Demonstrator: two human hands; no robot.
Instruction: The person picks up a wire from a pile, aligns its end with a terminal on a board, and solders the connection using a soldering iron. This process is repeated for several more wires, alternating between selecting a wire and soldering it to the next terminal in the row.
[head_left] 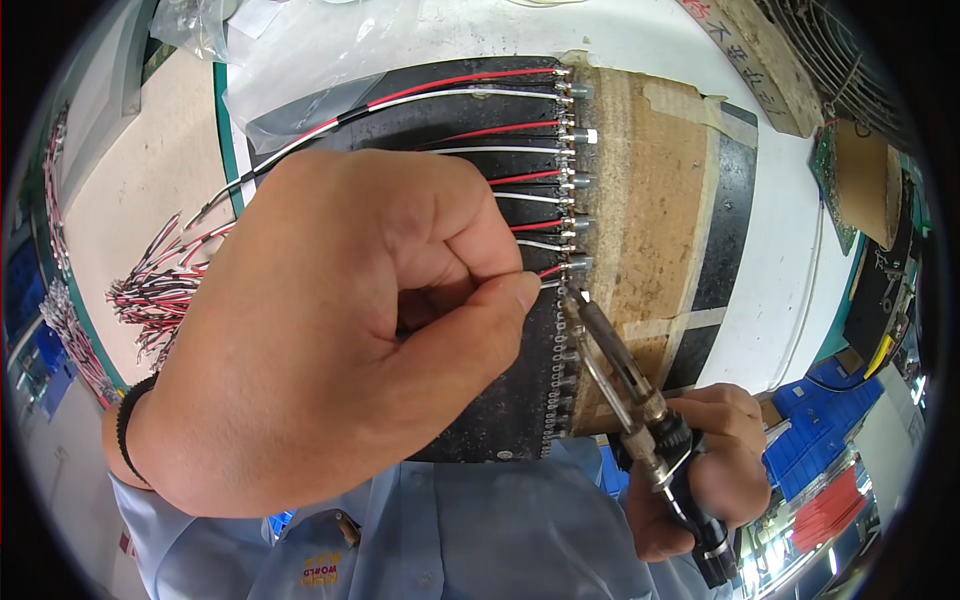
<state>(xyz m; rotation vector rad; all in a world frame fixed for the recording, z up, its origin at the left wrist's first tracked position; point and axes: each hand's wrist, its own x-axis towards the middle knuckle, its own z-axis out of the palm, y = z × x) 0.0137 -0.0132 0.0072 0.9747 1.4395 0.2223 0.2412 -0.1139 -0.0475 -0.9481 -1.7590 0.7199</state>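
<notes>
My left hand (340, 330) is closed, pinching a red and white wire pair (549, 273) between thumb and forefinger. Its wire ends reach a small metal terminal (578, 264) in a row along the edge of a black board (490, 420). In my right hand (715, 470) is a soldering iron (618, 350), with a thin metal feed tube (602, 380) alongside its barrel. The iron's tip points up and left, at or very near the held wire ends; contact cannot be made out. Farther up the row, several red and white wires (470, 80) run to other terminals.
A brown taped strip (650, 200) lies right of the terminals. Left of my arm is a bundle of red, white and black wires (155, 305). A clear plastic bag (300, 110) lies at the far left, a fan grille (835, 50) stands far right, and blue bins (815, 430) are lower right.
</notes>
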